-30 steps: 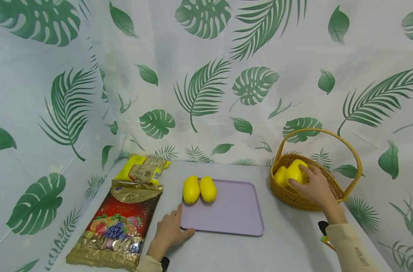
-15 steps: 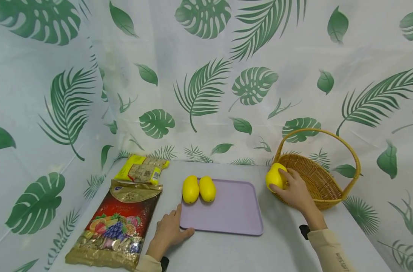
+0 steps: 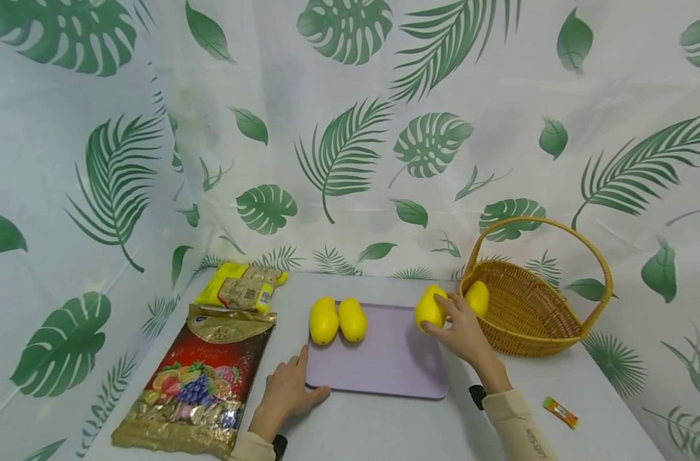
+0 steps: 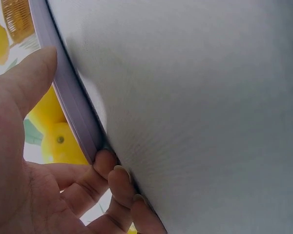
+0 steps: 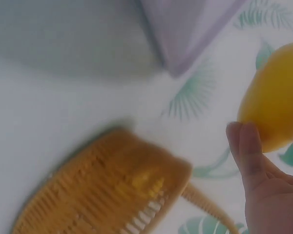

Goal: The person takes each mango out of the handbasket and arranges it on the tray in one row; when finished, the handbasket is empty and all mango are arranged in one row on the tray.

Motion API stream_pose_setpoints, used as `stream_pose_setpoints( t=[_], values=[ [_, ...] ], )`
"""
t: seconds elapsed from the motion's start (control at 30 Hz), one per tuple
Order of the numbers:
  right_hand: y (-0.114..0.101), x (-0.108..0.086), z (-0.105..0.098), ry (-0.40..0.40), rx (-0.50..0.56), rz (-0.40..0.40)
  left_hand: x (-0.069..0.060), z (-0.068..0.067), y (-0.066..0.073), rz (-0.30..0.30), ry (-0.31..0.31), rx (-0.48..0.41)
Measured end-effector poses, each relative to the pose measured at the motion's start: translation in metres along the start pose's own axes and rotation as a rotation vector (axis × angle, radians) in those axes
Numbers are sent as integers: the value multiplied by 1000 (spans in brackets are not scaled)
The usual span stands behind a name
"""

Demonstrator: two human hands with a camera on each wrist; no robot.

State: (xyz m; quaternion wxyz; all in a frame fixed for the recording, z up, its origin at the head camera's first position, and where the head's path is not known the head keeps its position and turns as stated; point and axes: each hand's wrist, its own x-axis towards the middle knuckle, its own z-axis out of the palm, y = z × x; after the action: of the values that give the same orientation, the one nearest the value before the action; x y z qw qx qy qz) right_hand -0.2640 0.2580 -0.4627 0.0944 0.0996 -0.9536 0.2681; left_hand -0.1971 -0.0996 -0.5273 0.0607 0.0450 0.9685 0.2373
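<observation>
Two yellow fruits (image 3: 324, 321) on tray (image 3: 373, 366), one (image 3: 478, 297) apparently in basket (image 3: 525, 342) — right hand (image 3: 465, 328) grips another (image 3: 429, 308), left hand (image 3: 288, 389) spread.

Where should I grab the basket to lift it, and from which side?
Probably the top of its handle, from above: it rises in an arch over the open basket, well above the yellow fruit inside.

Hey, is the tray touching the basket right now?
Apart. The right wrist view shows white tabletop between the tray and the basket.
</observation>
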Motion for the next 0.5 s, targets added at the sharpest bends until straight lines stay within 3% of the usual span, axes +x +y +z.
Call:
stream_pose_setpoints(
  t=[0.5],
  values=[
    [-24,15,45,-113,39,2,1,0,-1,10,8,12]
  ],
)
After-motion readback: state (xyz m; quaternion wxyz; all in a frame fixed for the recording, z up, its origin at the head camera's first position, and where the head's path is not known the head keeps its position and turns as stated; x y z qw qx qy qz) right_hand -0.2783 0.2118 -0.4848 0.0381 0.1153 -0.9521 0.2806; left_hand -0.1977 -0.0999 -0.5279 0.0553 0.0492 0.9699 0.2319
